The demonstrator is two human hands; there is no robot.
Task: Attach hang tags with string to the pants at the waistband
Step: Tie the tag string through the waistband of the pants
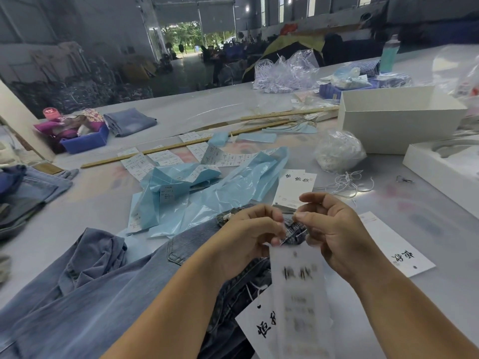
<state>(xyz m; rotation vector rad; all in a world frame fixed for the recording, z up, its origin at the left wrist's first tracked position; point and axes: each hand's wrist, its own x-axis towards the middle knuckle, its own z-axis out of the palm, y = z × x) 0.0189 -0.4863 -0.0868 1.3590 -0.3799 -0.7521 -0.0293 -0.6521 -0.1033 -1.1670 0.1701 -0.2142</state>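
A: Grip state, both hands?

B: Left hand (255, 228) curled, pinching the waistband (294, 235) of the pants (108, 286) plus top edge of hang tag (300, 286). Right hand (334, 229) curled too, thumb and forefinger pinched at approx the same spot, prob on the string; string itself too thin/blurred to confirm.

A: Key relation for next move?

B: Tag hangs at 6 o'clock from the pinch, long axis vertical, top end at the fingers. Waistband fold sits between both hands, touching both. Right hand at 3 o'clock of it, left at 9. Judged: threading or knotting turns on right fingertips working while left steadies.

A: Materials?

B: Pants: light blue denim, soft, rumpled, spread toward 8 o'clock. Tag: stiff white card, black characters, motion-blurred. Second tag (259, 320) at 7 o'clock of first, on denim. Spare tags (295, 187) at 12 o'clock of hands, flat on table (388, 203). Loose white string (350, 182) at 1 o'clock, thin, tangled; bagged bundle (338, 150) beyond. Crinkly blue plastic (207, 193) at 10 o'clock.
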